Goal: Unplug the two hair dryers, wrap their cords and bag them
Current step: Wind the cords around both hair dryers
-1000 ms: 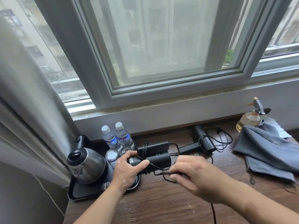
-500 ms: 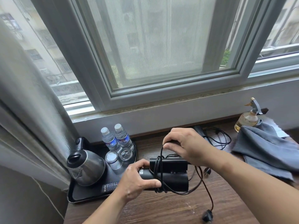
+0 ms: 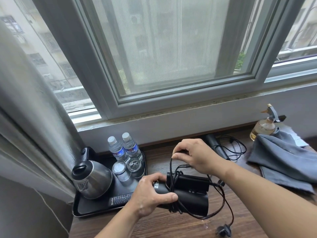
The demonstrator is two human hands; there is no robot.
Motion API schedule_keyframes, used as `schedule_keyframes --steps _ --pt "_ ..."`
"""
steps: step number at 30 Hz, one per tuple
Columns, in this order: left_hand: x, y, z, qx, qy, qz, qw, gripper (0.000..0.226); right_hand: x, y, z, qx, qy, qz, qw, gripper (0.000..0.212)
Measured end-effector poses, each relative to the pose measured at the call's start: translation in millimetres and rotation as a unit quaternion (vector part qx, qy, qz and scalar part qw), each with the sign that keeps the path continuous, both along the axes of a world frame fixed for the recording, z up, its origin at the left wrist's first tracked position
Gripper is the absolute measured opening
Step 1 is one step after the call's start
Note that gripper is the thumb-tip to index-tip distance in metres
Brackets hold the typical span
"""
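The left hand (image 3: 151,194) is gripping the dryer (image 3: 190,198) by its barrel over the desk (image 3: 171,225), while the right hand (image 3: 193,157) is pinching the cord (image 3: 223,203) above it, with the plug (image 3: 223,230) trailing loose. The dryer is judged rigid and light, the cord limp and apt to unwind. The tray (image 3: 89,208) is crowding the left side, and the second dryer (image 3: 214,146) and bag (image 3: 283,165) are lying beyond.

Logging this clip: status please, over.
Left hand grips hair dryer, right hand pinches its cord, partly wound. Plug loose. Second dryer unwrapped behind.
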State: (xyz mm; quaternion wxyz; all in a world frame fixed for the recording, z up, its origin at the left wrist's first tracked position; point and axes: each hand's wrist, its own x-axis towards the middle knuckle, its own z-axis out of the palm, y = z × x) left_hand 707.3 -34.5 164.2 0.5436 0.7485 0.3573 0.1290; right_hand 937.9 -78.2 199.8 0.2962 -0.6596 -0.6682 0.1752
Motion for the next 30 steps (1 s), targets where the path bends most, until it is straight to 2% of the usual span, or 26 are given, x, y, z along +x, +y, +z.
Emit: schedule_keyframes --steps 6,13,16,20,26,30 --pt "-3.8 -1.1 1.2 -0.024 -0.021 -0.019 0.999 0.029 27.2 -8.1 -13.8 -0.092 0.139 -0.008 0.986 0.002" --pt "-10.1 3.5 0.6 -0.088 -0.089 0.028 0.992 0.037 47.0 -24.7 -50.3 -0.106 0.264 -0.051 0.957 0.008" --pt "-7.9 4.2 2.8 -0.159 -0.149 0.055 0.974 0.039 44.8 -33.4 -63.9 -0.1 0.296 -0.06 0.948 0.008" --pt "-2.5 9.5 0.8 -0.244 -0.236 0.113 0.934 0.065 33.9 -45.9 -87.2 -0.11 0.307 -0.066 0.943 0.012" --pt "-0.2 31.7 -3.1 -0.24 -0.258 0.233 0.906 0.079 11.8 -70.1 -105.2 -0.159 0.39 -0.105 0.901 0.016" --pt "5.3 33.7 -6.0 -0.235 -0.272 0.291 0.887 0.048 -9.1 -77.5 -113.4 -0.176 0.394 -0.109 0.896 0.024"
